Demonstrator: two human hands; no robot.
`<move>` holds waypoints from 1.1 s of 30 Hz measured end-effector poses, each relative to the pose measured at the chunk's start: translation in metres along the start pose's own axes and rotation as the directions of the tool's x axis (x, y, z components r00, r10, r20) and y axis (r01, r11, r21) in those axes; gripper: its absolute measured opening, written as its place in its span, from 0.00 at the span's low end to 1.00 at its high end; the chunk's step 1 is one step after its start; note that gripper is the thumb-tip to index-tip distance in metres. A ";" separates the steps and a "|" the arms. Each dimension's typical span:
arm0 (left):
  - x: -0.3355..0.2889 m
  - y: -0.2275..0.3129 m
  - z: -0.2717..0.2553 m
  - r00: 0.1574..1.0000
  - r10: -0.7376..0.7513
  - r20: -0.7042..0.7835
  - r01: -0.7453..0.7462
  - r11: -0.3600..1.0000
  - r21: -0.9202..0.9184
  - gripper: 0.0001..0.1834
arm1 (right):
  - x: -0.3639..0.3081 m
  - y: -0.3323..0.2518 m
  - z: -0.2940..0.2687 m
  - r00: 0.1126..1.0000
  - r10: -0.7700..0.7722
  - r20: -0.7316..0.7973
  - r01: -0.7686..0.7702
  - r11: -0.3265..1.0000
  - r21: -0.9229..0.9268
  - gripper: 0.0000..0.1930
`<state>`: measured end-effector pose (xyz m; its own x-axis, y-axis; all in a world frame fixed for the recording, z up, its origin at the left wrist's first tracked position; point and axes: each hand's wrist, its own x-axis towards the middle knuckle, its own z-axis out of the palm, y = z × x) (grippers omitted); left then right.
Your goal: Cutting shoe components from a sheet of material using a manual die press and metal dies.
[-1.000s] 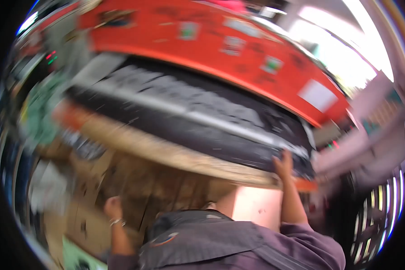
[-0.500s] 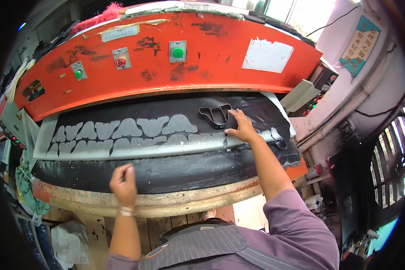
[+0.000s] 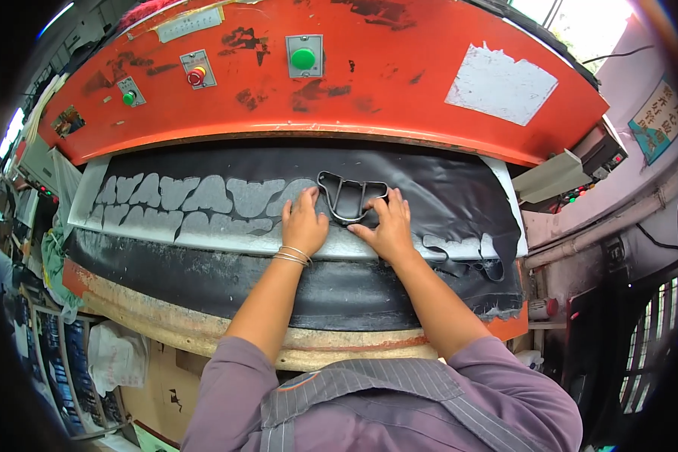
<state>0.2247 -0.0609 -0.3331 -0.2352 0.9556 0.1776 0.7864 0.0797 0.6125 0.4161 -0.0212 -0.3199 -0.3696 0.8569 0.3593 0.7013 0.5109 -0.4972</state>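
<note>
In the head view, the right hand [image 3: 388,230] is gripping the cutter [image 3: 338,194] at its lower right, thumb against the near edge and fingers over the right side. The left hand [image 3: 305,226] is resting by the cutter's left side, its fingers bending loosely; whether it is gripping the metal, I cannot tell. Bangles [image 3: 292,256] are circling the left wrist. The cutter is lying on the black sheet [image 3: 444,192], just right of a run of curved cut-outs, where a grey surface is showing. A white board [image 3: 339,248] is showing along the sheet's near edge. Beyond, a red press [image 3: 384,98] is spanning the bench, bearing a large green button [image 3: 303,59], a red button [image 3: 196,76] and torn paper [image 3: 501,83].
</note>
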 end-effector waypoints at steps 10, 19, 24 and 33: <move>0.004 0.008 -0.008 0.996 0.086 0.008 -0.086 0.996 0.033 0.28 | 0.007 0.010 -0.008 0.999 -0.011 0.042 0.011 1.000 -0.015 0.31; -0.005 0.000 -0.008 0.994 0.110 0.014 -0.110 0.994 -0.016 0.29 | 0.003 0.010 -0.001 0.994 -0.108 0.022 0.110 0.991 -0.082 0.32; -0.006 -0.018 -0.018 0.994 0.097 -0.039 -0.101 0.989 -0.110 0.29 | 0.006 -0.013 -0.009 0.991 -0.006 0.131 0.028 0.985 -0.172 0.42; 0.043 -0.153 -0.266 0.469 -0.185 -0.864 -0.180 0.937 -0.298 0.18 | 0.053 -0.111 -0.076 0.951 -0.195 -0.238 0.225 0.969 0.105 0.35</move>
<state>-0.0578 -0.1075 -0.2138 -0.7490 0.1879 0.6354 0.6093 -0.1816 0.7719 0.3651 -0.0379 -0.1853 -0.3430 0.6996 0.6268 0.5323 0.6946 -0.4840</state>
